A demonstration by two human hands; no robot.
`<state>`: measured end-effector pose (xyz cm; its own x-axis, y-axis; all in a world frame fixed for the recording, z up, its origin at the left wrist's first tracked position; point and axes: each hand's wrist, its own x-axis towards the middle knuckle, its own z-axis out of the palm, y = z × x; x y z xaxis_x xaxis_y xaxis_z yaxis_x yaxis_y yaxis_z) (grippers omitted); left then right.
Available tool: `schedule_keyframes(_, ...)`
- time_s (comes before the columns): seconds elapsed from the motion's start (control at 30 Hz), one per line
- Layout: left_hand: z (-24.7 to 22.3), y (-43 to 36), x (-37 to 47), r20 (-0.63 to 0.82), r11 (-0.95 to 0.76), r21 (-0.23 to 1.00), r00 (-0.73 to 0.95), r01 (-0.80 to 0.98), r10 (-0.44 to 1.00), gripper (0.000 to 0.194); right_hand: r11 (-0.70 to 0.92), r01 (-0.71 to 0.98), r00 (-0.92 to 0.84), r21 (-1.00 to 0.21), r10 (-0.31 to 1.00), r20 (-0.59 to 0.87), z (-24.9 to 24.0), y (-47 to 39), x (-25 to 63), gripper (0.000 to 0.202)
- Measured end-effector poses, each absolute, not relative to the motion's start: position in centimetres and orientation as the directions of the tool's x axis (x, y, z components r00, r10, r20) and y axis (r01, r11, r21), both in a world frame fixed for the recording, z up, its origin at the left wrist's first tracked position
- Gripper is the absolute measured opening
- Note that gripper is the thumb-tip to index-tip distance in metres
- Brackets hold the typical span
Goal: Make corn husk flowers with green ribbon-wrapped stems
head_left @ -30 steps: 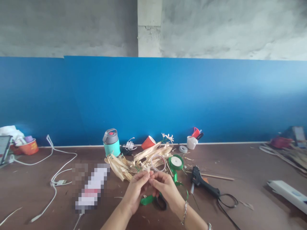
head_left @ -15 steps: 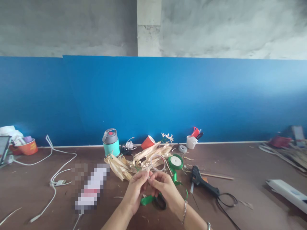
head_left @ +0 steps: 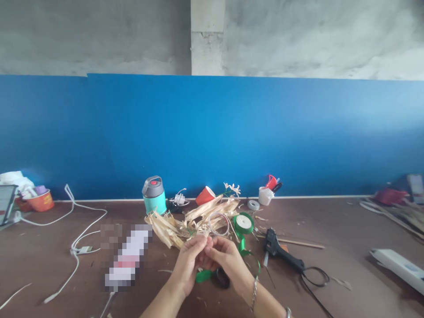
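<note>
A small pale husk piece (head_left: 206, 233) sits at the fingertips, low in the middle of the view and raised over the near side of the brown tabletop (head_left: 159, 300). It is mostly covered by fingers, so its exact shape, and even whether it is truly corn husk, is hard to tell. The left hand (head_left: 188, 260) pinches it between thumb and forefinger; the right hand (head_left: 230, 259) meets it from the other side, thumb and forefinger closed in the same narrow pinch, the remaining fingers curled beneath.

A piece like this should weigh almost nothing, papery and springy, prone to splitting along its grain. Grip is best taken at the gathered lower end with light fingertip pressure, leaving the thin edges uncrushed.

Just beyond the fingertips lies a loose heap of dry corn husks (head_left: 167, 227), with a clear tape ring (head_left: 228, 224) on it. Right of that is a spool of green satin ribbon (head_left: 244, 223), its loose tail trailing toward the wrist. A black glue gun (head_left: 284, 252) rests farther right, near a thin wooden stick (head_left: 303, 243). Behind the heap are a tipped orange paper cup (head_left: 205, 195), white artificial flowers (head_left: 233, 190) and a turquoise flask (head_left: 155, 203).
</note>
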<state>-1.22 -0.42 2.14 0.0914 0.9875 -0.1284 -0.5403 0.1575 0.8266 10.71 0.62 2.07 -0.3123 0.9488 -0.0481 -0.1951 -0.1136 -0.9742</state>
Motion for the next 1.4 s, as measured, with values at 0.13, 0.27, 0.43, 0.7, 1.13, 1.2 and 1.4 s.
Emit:
schedule_keyframes(0.13, 2.0, -0.2, -1.7, -0.142, 0.136, 0.842, 0.029, -0.522, 0.989, 0.032, -0.131, -0.141, -0.324, -0.981, 0.943, -0.079, 1.9, 0.8, 11.0, 0.042)
schedule_keyframes(0.27, 2.0, -0.2, -1.7, -0.145, 0.139, 0.848, 0.028, -0.512, 0.989, 0.033, -0.111, -0.102, -0.320, -0.989, 0.945, -0.073, 1.7, 0.7, 11.0, 0.041)
schedule_keyframes(0.43, 2.1, -0.3, -1.6, -0.154, 0.163, 0.847, 0.059, -0.506, 0.986, 0.032, -0.076, -0.089, -0.297, -0.993, 0.954, -0.047, 1.9, 0.7, 10.8, 0.043)
schedule_keyframes(0.7, 2.5, -0.4, -1.2, -0.158, 0.155, 0.850, 0.037, -0.503, 0.987, 0.033, -0.046, -0.104, -0.254, -0.994, 0.967, -0.019, 1.6, 0.8, 10.5, 0.045)
schedule_keyframes(1.13, 2.1, 0.0, -1.3, -0.078, 0.053, 0.945, -0.066, -0.324, 0.995, 0.039, 0.023, -0.180, -0.103, -0.983, 0.994, 0.042, 3.0, 0.7, 11.4, 0.033)
schedule_keyframes(1.2, 2.2, -0.1, -1.1, -0.061, 0.044, 0.954, -0.046, -0.298, 0.997, 0.040, 0.013, -0.193, -0.105, -0.981, 0.994, 0.034, 3.1, 0.7, 11.4, 0.035)
schedule_keyframes(1.4, 2.3, -0.4, -0.7, -0.038, 0.043, 0.975, 0.030, -0.220, 0.999, 0.038, -0.013, -0.211, -0.108, -0.977, 0.994, 0.010, 3.0, 0.9, 11.5, 0.037)
